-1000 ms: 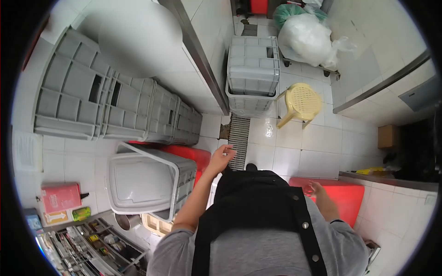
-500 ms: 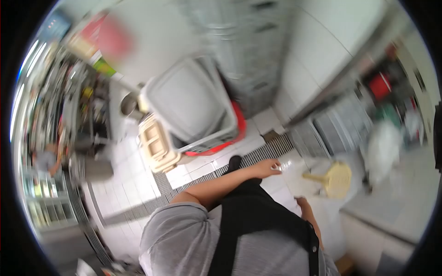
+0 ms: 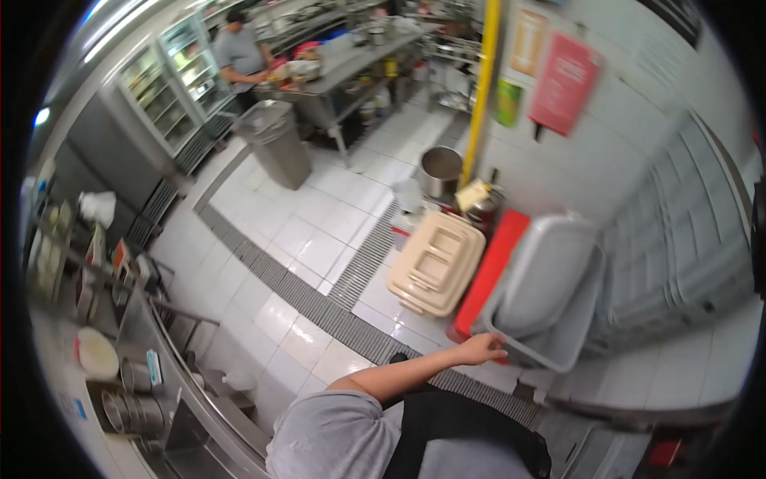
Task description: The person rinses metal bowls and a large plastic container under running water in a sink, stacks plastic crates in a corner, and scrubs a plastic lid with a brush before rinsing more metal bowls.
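Gray bin [image 3: 550, 351]: located between red object [image 3: 496, 271] and gray crates [image 3: 670, 239], with 1 gray lid [image 3: 546, 271] tilted across mouth; left hand [image 3: 481, 349] at near rim, fingers partly curled, grip indeterminable.

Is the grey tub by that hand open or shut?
The grey tub is partly open: its lid tilts, exposing some interior.

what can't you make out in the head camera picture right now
In the head view:
- Right hand: out of frame, probably past the bottom edge.
- Whether the left hand touches the grey tub: too blurred.
- What's under the beige lid: the lid covers it.
- Lettering on the red sign: too small.
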The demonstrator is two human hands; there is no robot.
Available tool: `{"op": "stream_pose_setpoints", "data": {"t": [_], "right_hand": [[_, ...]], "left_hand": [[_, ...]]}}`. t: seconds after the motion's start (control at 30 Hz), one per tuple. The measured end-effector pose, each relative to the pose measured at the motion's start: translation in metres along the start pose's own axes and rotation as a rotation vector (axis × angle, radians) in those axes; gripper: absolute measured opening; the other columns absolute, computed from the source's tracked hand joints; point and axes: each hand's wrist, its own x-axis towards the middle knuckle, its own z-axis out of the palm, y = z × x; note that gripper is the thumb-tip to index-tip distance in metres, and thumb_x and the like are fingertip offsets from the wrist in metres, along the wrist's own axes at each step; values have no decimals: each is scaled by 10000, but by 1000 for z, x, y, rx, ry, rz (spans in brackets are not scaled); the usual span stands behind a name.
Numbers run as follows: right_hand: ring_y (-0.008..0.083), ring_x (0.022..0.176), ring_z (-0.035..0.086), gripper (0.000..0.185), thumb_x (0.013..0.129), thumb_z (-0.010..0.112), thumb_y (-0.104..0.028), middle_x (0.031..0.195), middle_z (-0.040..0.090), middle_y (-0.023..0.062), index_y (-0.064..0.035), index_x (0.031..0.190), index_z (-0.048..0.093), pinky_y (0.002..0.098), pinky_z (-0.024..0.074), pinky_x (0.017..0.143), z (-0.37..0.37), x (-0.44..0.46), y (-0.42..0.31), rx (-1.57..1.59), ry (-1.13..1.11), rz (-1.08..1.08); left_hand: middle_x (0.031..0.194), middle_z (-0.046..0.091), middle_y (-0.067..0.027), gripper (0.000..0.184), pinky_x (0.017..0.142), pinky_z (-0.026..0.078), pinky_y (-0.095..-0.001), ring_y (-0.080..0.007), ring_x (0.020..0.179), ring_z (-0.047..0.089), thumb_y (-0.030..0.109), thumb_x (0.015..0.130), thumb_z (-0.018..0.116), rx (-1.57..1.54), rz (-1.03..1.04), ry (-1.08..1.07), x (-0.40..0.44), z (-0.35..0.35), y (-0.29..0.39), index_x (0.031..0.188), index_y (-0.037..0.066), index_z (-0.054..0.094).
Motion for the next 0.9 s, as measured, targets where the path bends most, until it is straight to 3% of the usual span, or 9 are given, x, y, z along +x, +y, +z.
{"op": "stream_pose_setpoints", "data": {"t": [0.13,0.23,0.47,0.5,0.6,0.67,0.73,0.83,0.9], "right_hand": [[387,1118,553,451,836,629,-165,1212,550,266,8,1233,504,420,444,963,-3,43,-125,-164,-32,-232],[390,1124,549,471,830,640,-172,1220,544,268,11,1239,496,420,444,964,5,64,-208,-234,-73,-365],[397,1137,539,519,814,665,-187,1238,530,272,16,1253,476,420,443,966,31,113,-343,-358,-186,-546],[402,1132,548,699,759,729,-301,1210,558,270,14,1301,419,423,456,950,39,128,-355,-356,-204,-548],[399,1115,566,690,763,727,-308,1180,575,284,37,1280,428,426,474,923,52,162,-382,-430,-358,-584],[374,1114,577,677,765,723,-332,1167,582,291,64,1242,452,420,482,912,58,169,-396,-538,-373,-450],[374,1115,576,651,772,714,-328,1174,584,279,76,1221,472,401,478,920,67,180,-397,-470,-343,-534],[363,1134,568,709,740,732,-332,1187,587,255,38,1282,462,387,461,945,79,182,-425,-453,-309,-285],[347,1177,544,824,749,737,-396,1228,566,250,61,1334,378,388,449,969,172,343,-355,-593,-410,-278]], "left_hand": [[991,661,-130,486,785,506,-339,-211,901,635,356,864,670,50,-239,138,-36,-120,-43,1194,17,561],[1057,648,-128,483,770,512,-319,-200,898,634,324,871,666,-123,-212,501,-56,-189,-32,1222,12,549],[1201,581,-134,456,804,513,-302,-187,934,623,255,885,664,-225,-196,708,-150,-301,-19,1250,15,532],[1205,577,-135,461,814,511,-308,-194,947,621,261,883,668,-232,-253,789,-171,-308,-32,1249,15,534],[1214,568,-136,446,840,496,-311,-199,971,624,262,895,655,-266,-434,1038,-234,-323,-47,1254,27,536],[1190,582,-129,432,813,508,-299,-195,944,633,248,906,644,-411,-404,1171,-266,-327,-55,1257,22,533],[1175,592,-122,421,799,507,-288,-190,933,638,239,917,633,-505,-404,1243,-290,-333,-58,1261,20,529],[1171,595,-116,417,797,489,-268,-180,966,633,236,928,621,-577,-448,1262,-316,-351,-62,1274,28,518],[1173,595,-117,415,790,486,-261,-180,975,632,235,931,617,-596,-459,1268,-326,-372,-73,1276,27,516]]}}
